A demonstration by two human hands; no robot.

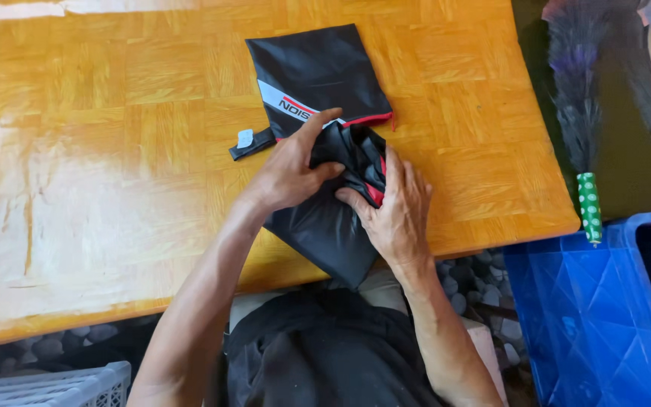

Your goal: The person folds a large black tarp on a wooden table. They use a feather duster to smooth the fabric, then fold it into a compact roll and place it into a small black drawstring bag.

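1. Nearest me, at the lower edge of the view, dark cloth lies in the lap, with a white slatted crate (pixel 62 386) low on the left and a blue plastic bin (pixel 604 309) on the right, over a pebbled floor.
2. At the table's near edge my left hand (pixel 289 175) and right hand (pixel 395 213) meet on the black folded fabric (pixel 325 226), which overhangs the edge toward me; the left fingers are curled and pinching a fold at the mouth of the black pouch (pixel 314 71), the right fingers are spread narrow and pressed against the bundle beside a red lining.
3. I judge the step in hand to be stuffing the fabric into the pouch, roughly half in; the bundle's upper part sits at the pouch opening, though the folds are dark and I may be misreading how deep it goes.
4. The next move calls for holding the pouch mouth open with the left while the right pushes the bulk inward, keeping the loose strap with the white tag (pixel 246 139) clear.
5. Farther off, the wooden table (pixel 114 113) runs bright with glare; to the right a feather duster (pixel 582 113) with a green dotted handle lies past the table edge.
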